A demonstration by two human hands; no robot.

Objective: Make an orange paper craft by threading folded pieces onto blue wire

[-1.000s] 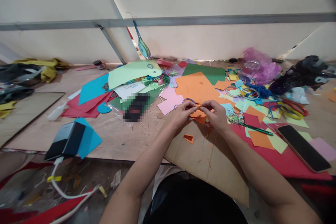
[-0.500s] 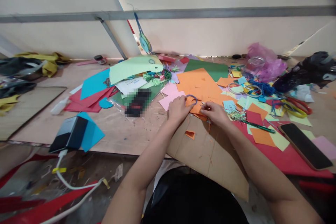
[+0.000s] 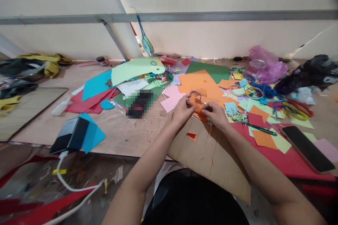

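Observation:
Above the sheet of brown cardboard (image 3: pixel 206 154), my two hands work close together on a small piece of orange paper (image 3: pixel 198 108). My left hand (image 3: pixel 184 110) pinches its left side, fingers closed. A thin blue loop (image 3: pixel 195 93) stands up beside the left fingertips; its kind is not clear. My right hand (image 3: pixel 214 113) is closed at the right side of the same paper, thumb and finger pressed together. A thin orange strip hangs below the right hand. A folded orange scrap (image 3: pixel 192 136) lies on the cardboard. The fingers partly hide the held paper.
Larger orange sheets (image 3: pixel 198 79) lie behind my hands. To the right are paper scraps, a green pen (image 3: pixel 261 128), a phone (image 3: pixel 307 147) and scissors (image 3: pixel 299 109). A power bank (image 3: pixel 70 135) with a white cable sits at the left table edge.
The orange paper now stands raised between my hands. The blue loop has shifted slightly up and right, and my left hand moved a little right. A small shiny tip at my right fingers no longer shows.

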